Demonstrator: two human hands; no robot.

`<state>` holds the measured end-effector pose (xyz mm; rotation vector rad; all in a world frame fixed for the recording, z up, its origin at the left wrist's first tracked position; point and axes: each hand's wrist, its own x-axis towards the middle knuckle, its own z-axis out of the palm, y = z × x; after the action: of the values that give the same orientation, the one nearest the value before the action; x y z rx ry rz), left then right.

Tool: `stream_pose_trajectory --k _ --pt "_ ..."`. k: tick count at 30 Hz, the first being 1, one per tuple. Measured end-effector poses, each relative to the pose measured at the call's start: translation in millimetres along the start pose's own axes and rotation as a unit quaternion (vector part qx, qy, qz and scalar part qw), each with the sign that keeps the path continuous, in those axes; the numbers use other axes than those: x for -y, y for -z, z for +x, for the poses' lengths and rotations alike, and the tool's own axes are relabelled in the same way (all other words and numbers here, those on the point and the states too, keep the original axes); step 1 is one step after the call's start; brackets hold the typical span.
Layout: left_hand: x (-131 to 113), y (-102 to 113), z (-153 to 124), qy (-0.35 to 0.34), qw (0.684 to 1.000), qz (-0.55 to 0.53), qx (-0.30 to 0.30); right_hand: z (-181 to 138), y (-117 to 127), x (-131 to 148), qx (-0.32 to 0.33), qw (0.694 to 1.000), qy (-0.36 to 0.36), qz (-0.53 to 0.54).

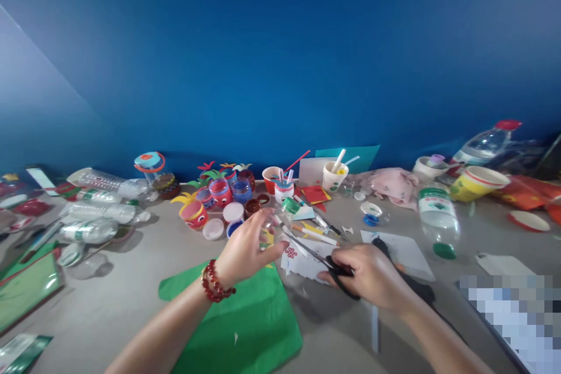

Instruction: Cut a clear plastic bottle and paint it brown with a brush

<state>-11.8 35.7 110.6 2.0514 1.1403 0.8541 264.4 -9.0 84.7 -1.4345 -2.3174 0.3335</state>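
My left hand (245,248), with a red bead bracelet on its wrist, is closed around a clear plastic bottle (276,223) with a green cap, held just above the table. My right hand (372,276) grips black-handled scissors (333,267) whose blades point left toward the bottle. Below the hands lie a green sheet (245,321) and white paper (307,263) with a red knot print.
Painted jar figures (219,193) and lids stand behind the hands. Paper cups (335,175) with brushes, a pink cloth (385,184), a yellow cup (475,182) and an upturned bottle (438,219) are at the right. Several empty bottles (96,213) lie left. A blue wall (280,58) backs the table.
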Motion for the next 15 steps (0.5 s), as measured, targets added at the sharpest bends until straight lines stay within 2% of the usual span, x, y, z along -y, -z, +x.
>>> stream_pose_trajectory --k 6,9,12,15 --pt "2.1 -1.2 3.6 -0.007 1.000 -0.017 0.010 1.0 4.2 3.4 0.031 0.998 -0.029 0.047" --pt "-0.4 -2.2 5.3 0.009 1.000 -0.010 0.024 2.6 7.9 5.4 0.078 0.991 -0.061 0.093" --pt "-2.6 -1.9 6.4 0.030 0.998 0.018 0.051 3.9 8.0 5.7 0.148 0.969 -0.109 0.167" --pt "-2.5 -0.9 6.5 0.024 0.997 0.049 0.055 2.4 5.1 5.2 0.201 0.929 -0.144 0.275"
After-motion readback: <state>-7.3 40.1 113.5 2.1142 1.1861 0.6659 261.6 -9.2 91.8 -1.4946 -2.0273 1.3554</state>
